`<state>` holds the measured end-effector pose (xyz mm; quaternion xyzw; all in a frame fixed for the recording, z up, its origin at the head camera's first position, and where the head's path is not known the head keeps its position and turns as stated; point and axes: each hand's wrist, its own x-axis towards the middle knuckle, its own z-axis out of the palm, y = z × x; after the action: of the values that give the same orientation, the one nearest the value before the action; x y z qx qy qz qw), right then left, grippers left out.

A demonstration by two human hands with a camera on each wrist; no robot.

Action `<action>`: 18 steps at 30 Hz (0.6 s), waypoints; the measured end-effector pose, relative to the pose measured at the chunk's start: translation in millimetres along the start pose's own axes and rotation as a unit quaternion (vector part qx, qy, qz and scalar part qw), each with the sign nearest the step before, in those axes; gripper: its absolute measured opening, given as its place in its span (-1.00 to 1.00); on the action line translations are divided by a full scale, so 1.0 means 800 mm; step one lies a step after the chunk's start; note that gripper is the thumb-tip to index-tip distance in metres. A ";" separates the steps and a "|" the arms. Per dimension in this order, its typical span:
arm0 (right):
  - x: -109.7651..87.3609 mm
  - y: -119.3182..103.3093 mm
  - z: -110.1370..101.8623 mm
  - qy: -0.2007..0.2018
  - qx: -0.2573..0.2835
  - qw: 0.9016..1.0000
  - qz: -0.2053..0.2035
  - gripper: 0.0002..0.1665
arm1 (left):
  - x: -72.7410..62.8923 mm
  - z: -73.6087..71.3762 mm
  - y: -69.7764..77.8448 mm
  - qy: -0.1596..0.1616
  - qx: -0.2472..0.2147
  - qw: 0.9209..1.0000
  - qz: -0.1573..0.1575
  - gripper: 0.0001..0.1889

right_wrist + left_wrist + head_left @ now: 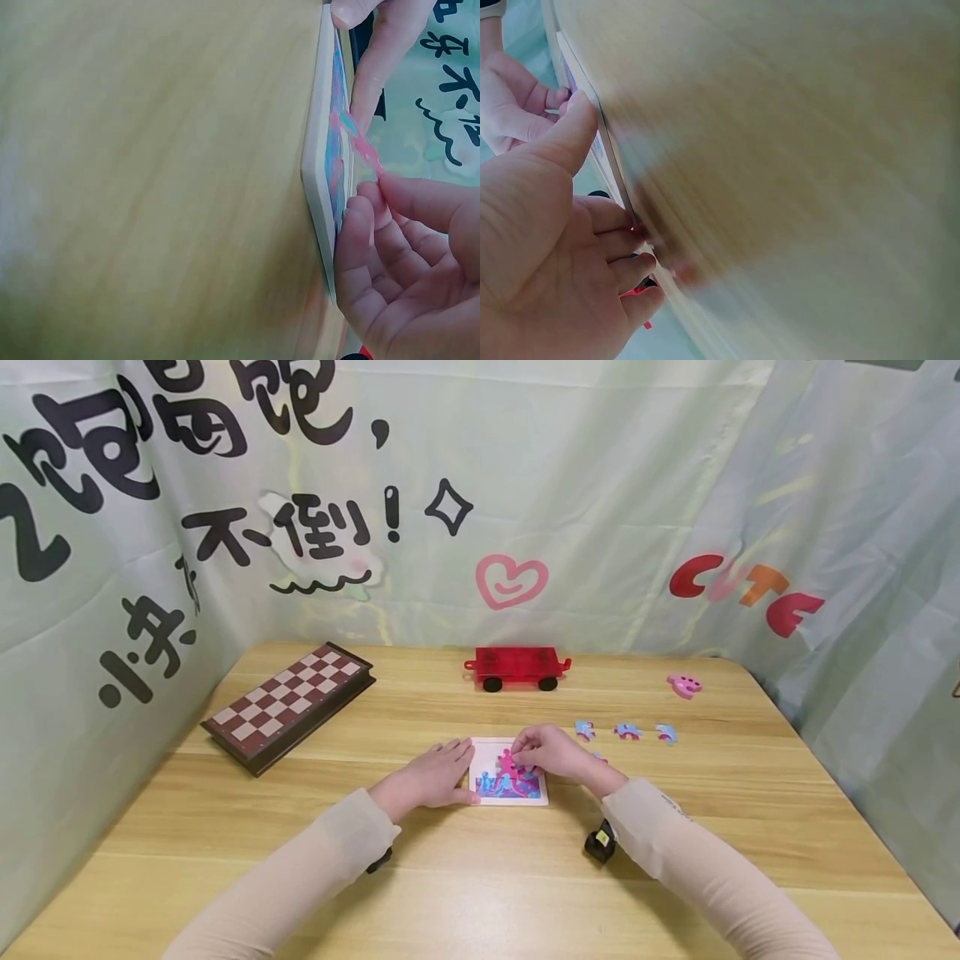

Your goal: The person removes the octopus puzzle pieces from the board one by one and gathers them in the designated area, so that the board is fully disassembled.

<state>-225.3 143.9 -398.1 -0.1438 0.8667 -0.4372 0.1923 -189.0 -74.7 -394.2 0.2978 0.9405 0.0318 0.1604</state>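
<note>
A white-framed jigsaw puzzle board (510, 801) lies on the table, its lower part filled with blue, purple and pink pieces. My left hand (435, 774) rests along the board's left edge with fingers extended and thumb at the near corner. Above the board my right hand (551, 752) pinches a pink puzzle piece (366, 150) between thumb and fingertips. That piece stands tilted over the filled part in the right wrist view. In the left wrist view, the fingers (634, 266) of my left hand lie along the board's side.
Several loose puzzle pieces (627, 732) lie right of the board, with a pink piece (684, 686) farther back. A red toy wagon (517, 666) stands behind the board. At the left sits a folded checkered game box (288, 702). Printed curtains surround the wooden table (480, 885).
</note>
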 end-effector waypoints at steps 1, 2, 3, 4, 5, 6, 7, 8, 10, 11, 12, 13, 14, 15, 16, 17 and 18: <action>0.000 0.000 0.000 0.001 0.001 1.000 0.002 -0.95 | 0.000 0.000 0.000 0.002 -0.001 1.000 0.001 -0.13; -0.001 0.000 -0.001 0.003 0.004 1.000 0.002 -0.95 | 0.000 0.000 0.000 0.001 0.001 1.000 0.000 -0.13; -0.001 0.000 -0.001 0.005 0.008 1.000 0.003 -0.94 | -0.001 0.000 0.000 0.000 0.001 1.000 -0.001 -0.13; -0.002 0.000 -0.002 0.006 0.013 1.000 0.004 -0.94 | -0.001 0.000 0.000 -0.001 0.001 1.000 -0.002 -0.13; -0.003 0.001 -0.003 0.009 0.017 1.000 0.004 -0.94 | -0.001 0.000 0.001 0.001 0.001 1.000 -0.001 -0.13; -0.005 0.002 -0.005 0.012 0.020 1.000 0.004 -0.93 | -0.001 -0.001 0.001 0.000 0.000 1.000 -0.001 -0.13; -0.006 0.003 -0.007 0.016 0.025 1.000 0.006 -0.93 | -0.001 -0.001 0.001 0.001 -0.002 1.000 0.000 -0.13; -0.008 0.004 -0.011 0.020 0.029 0.999 0.009 -0.92 | -0.001 -0.001 0.001 0.001 -0.002 1.000 0.000 -0.13; -0.013 0.007 -0.019 0.026 0.037 0.999 0.009 -0.90 | -0.001 -0.001 0.001 0.001 -0.003 1.000 0.002 -0.13; -0.016 0.010 -0.025 0.031 0.036 0.999 0.009 -0.89 | -0.001 0.000 0.001 0.002 -0.002 1.000 0.003 -0.14; -0.020 0.012 -0.031 0.032 0.037 0.999 0.008 -0.87 | -0.001 0.000 0.001 0.002 -0.002 1.000 0.003 -0.14; -0.024 0.015 -0.037 0.036 0.038 0.999 0.011 -0.86 | -0.001 0.000 0.001 0.002 -0.001 1.000 0.003 -0.14; -0.028 0.018 -0.044 0.037 0.039 0.999 0.009 -0.84 | 0.000 0.001 0.000 0.001 0.000 1.000 0.003 -0.14; -0.032 0.022 -0.051 0.039 0.041 0.998 0.007 -0.82 | 0.000 0.001 0.000 0.001 0.000 1.000 0.002 -0.14; -0.036 0.026 -0.058 0.040 0.037 0.998 0.006 -0.81 | 0.000 0.002 0.000 0.002 -0.001 1.000 0.002 -0.14; -0.040 0.031 -0.065 0.042 0.038 0.998 0.007 -0.80 | 0.000 0.002 -0.001 0.003 0.000 1.000 0.002 -0.13; -0.045 0.035 -0.072 0.042 0.039 0.998 0.006 -0.79 | 0.001 0.002 -0.001 0.004 -0.001 1.000 0.001 -0.13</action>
<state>-222.2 215.4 -382.5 -0.1125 0.8569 -0.4756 0.1636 -189.4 -75.3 -396.2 0.2987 0.9407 0.0341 0.1571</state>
